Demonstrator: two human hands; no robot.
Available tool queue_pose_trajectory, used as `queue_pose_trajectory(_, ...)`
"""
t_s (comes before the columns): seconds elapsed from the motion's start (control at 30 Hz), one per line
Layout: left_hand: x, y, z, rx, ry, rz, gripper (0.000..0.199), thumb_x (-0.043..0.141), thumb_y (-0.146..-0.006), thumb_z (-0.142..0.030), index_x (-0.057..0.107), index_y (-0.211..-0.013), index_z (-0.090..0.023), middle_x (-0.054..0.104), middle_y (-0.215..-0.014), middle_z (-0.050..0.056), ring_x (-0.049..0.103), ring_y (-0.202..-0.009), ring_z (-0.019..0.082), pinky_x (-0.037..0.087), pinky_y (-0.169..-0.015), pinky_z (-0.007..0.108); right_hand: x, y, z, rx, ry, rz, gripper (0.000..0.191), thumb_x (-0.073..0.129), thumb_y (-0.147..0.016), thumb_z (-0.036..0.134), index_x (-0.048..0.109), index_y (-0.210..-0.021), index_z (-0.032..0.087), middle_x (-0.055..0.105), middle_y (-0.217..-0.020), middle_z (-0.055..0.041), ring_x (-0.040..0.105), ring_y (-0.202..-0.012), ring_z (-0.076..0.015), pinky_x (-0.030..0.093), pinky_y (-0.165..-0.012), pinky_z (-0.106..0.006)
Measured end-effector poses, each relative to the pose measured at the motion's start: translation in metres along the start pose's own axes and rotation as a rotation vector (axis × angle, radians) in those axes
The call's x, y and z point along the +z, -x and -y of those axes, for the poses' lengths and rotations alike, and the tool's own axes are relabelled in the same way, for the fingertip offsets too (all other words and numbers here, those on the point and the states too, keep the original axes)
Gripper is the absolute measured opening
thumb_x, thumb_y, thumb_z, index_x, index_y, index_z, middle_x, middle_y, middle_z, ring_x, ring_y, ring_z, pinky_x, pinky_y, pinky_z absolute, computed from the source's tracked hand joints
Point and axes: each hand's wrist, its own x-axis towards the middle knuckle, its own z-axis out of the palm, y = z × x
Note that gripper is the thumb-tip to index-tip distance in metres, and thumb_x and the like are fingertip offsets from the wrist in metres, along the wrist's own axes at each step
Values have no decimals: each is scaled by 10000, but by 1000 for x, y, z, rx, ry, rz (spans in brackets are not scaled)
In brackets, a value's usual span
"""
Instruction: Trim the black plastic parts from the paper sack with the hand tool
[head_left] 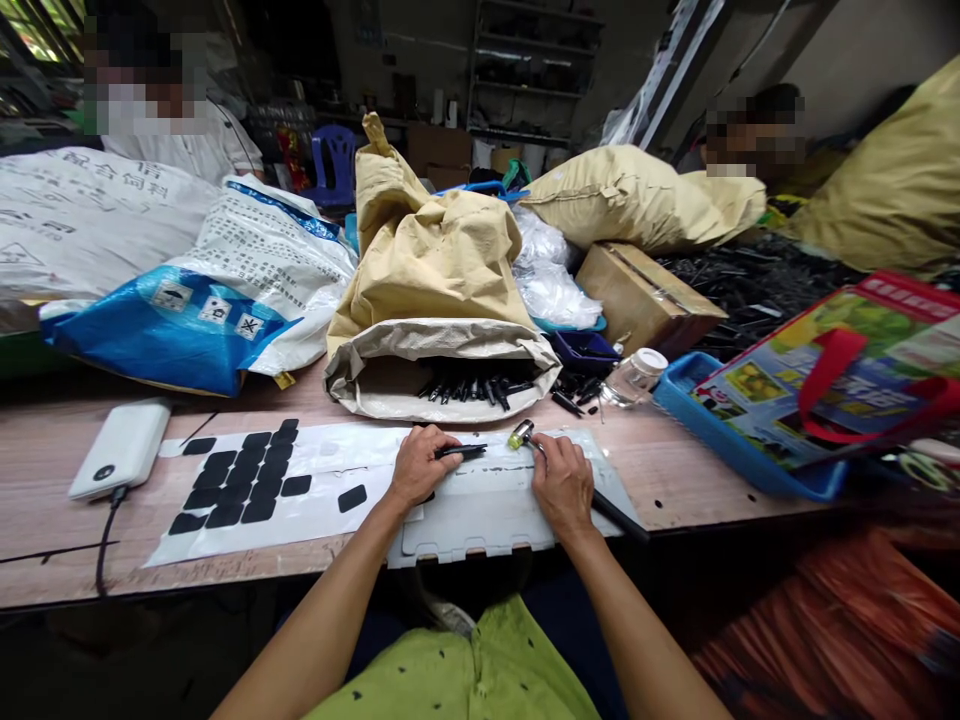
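The left grip [424,465] is closed around a black piece [465,450], with one end poking out toward the other hand. The right grip [562,480] is curled around the stem of a small hammer [520,434], close to its head, and the black handle runs out past the wrist. The piece is over the white board [480,530] on the counter [675,485], in front of the sack [442,280]; I can't tell if it touches the board. To do this well, I think the piece should lie flat and firm, so it can't roll. The left grip is best tucked back, out of the hammer's way. Holding the hammer near its head looks good for small, soft taps, since a big swing could crack a thin piece. The head should meet the piece straight, not tipped, or it could slip off. The black squares [262,490] lie on the paper [315,510] near the left arm [330,590], so the arm should not drag over them.
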Motion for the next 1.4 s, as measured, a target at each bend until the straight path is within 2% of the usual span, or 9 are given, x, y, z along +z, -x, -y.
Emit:
queue_pose_trajectory(0.33, -13, 8, -15, 37, 159, 4, 303, 525, -954, -421, 739, -1058, -235, 692, -993, 49, 563, -988, 245, 419, -923, 379, 2, 0, -1, 0, 23, 19, 258, 575, -941, 179, 652, -1180, 236, 629, -1011, -52, 497, -928, -217, 300, -772, -324)
queue_pose_trajectory(0.5, -28, 62, -64, 21, 513, 574, 320, 531, -960, -455, 719, -1085, -227, 710, -896, 20, 625, -851, 195, 464, -793, 287, 2, 0, -1, 1, 27, 22, 249, 566, -948, 184, 649, -1178, 233, 628, -1020, -56, 494, -929, -218, 296, -773, -327)
queue_pose_trajectory(0.6, -8, 101, -70, -5, 356, 810, 274, 570, -922, -407, 735, -1083, -258, 739, -924, 14, 647, -845, 202, 463, -760, 279, 3, 0, -1, 0, 27, 16, 244, 550, -959, 189, 646, -1179, 233, 623, -1011, -57, 487, -924, -217, 294, -773, -326)
queue_pose_trajectory(0.83, 70, 141, -15, -311, -77, 616, 389, 452, -960, -412, 667, -1255, -277, 690, -1316, 114, 615, -1253, 316, 455, -1038, 429, 2, 0, 0, -5, 18, 7, 261, 555, -948, 183, 644, -1189, 229, 621, -1008, -63, 487, -926, -222, 297, -767, -324)
queue_pose_trajectory(0.93, 65, 139, -24, -245, -74, 628, 423, 520, -925, -427, 663, -1289, -267, 699, -1302, 128, 629, -1241, 333, 465, -1029, 438, 1, 0, 1, -6, 24, 10, 259, 555, -949, 177, 647, -1186, 227, 619, -998, -63, 488, -920, -222, 294, -761, -322)
queue_pose_trajectory(1.07, 32, 106, -69, -106, 257, 787, 328, 583, -896, -446, 759, -1048, -216, 770, -874, 63, 710, -792, 241, 519, -702, 316, 1, 0, 1, -5, 46, 16, 258, 565, -954, 183, 644, -1197, 226, 618, -995, -63, 490, -917, -221, 291, -758, -320)
queue_pose_trajectory(1.13, 13, 70, -83, -104, 447, 663, 372, 529, -940, -470, 747, -1047, -188, 747, -798, 42, 665, -687, 187, 492, -622, 269, 1, -1, 1, -4, 50, 17, 257, 569, -955, 184, 645, -1196, 228, 621, -993, -63, 492, -917, -223, 292, -760, -322)
queue_pose_trajectory(1.3, -30, -47, -53, -177, 26, -218, 306, 513, -961, -349, 769, -1021, -191, 753, -987, 89, 674, -913, 222, 508, -839, 324, 0, -1, 1, 5, 30, 27, 253, 558, -960, 179, 650, -1190, 231, 627, -998, -60, 495, -922, -224, 301, -765, -325)
queue_pose_trajectory(1.4, -46, -97, -22, -372, -268, -258, 320, 510, -965, -329, 770, -1086, -185, 756, -1088, 138, 682, -1044, 272, 499, -881, 349, 0, -1, 0, 6, 21, 30, 250, 547, -972, 182, 651, -1193, 232, 627, -1004, -59, 496, -927, -223, 305, -772, -328)
